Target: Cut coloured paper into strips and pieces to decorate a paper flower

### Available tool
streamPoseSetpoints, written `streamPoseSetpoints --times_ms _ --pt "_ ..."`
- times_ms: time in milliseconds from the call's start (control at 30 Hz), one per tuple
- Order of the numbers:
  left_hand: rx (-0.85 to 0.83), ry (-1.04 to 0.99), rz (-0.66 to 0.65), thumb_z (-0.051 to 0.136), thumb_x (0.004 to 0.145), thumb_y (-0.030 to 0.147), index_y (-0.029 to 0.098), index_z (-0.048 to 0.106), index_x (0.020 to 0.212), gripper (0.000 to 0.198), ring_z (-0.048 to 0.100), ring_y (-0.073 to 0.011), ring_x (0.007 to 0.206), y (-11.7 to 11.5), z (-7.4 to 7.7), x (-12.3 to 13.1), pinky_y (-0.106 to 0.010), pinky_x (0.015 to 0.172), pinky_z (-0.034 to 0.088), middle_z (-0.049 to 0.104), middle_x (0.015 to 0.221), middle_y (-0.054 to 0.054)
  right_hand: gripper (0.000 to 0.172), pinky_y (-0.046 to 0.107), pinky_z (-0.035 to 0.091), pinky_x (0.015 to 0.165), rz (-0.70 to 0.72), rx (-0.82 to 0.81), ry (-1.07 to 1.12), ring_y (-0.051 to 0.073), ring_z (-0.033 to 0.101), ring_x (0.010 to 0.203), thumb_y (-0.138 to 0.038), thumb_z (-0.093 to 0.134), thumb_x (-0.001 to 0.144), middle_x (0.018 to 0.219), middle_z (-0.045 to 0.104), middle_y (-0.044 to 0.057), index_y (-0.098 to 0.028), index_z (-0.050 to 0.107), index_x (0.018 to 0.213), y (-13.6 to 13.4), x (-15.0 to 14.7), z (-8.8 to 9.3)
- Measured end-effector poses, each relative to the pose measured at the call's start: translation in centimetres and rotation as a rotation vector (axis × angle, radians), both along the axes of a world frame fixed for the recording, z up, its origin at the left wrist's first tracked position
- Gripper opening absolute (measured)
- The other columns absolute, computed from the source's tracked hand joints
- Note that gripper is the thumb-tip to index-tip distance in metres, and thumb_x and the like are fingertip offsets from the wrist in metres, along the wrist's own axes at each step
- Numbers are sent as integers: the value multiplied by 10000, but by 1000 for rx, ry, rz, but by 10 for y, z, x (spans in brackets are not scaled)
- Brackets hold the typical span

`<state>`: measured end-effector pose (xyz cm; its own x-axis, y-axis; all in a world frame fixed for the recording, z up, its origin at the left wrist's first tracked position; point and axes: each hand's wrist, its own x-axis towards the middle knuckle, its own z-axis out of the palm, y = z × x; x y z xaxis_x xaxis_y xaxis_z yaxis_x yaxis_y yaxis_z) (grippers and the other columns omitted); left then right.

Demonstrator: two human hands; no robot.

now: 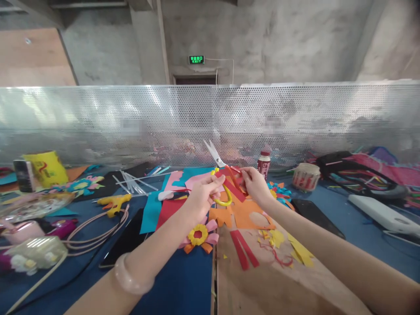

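My left hand (201, 194) is closed round the yellow handles of a pair of scissors (215, 158), whose blades stand open and point up and away. My right hand (254, 183) pinches a strip of red paper (233, 187) held at the blades. Both hands hover above an orange paper sheet (244, 215) with cut-outs. Below them lie two red strips (243, 248) and a yellow and pink paper flower (199, 235) on the table.
A blue table (183, 280) carries coloured paper sheets, yellow scraps (300, 250), a yellow glue gun (114, 202) with clear sticks, a red glue bottle (263, 162), a black phone (315, 211), a yellow cup (46, 167) and a perforated metal screen (131, 118) behind.
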<state>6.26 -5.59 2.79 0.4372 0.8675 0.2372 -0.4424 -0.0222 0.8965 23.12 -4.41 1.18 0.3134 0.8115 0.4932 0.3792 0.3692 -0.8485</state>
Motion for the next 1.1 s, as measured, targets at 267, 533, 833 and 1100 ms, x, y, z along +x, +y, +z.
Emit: streamPoseSetpoints --times_ms 267,533,833,1100 --pt "281 95 148 643 743 349 165 484 579 293 332 -56 464 -13 -3 15 -200 459 280 364 486 64 422 457 396 887 79 271 -391 269 492 1027 -336 567 737 1049 548 115 -174 497 1120 -30 -22 -1" --pt "315 181 0 708 658 261 182 548 573 198 512 -109 666 -37 0 14 -241 632 420 524 682 10 590 331 453 682 106 248 -261 158 513 699 -356 581 710 920 538 62 -173 345 1218 -19 -7 -3" --pt "210 -74 290 679 705 288 165 543 655 190 613 -126 632 13 3 -23 -274 637 510 605 689 -5 325 284 425 655 36 -49 -78 162 541 735 -404 578 709 817 580 20 -173 522 930 -52 23 -20" --pt "356 35 582 621 759 311 178 503 803 183 651 -161 579 1 1 -19 -284 545 549 631 690 -11 206 233 377 419 210 -247 83 119 487 449 -403 552 710 518 503 -33 -197 536 710 -89 -22 -35"
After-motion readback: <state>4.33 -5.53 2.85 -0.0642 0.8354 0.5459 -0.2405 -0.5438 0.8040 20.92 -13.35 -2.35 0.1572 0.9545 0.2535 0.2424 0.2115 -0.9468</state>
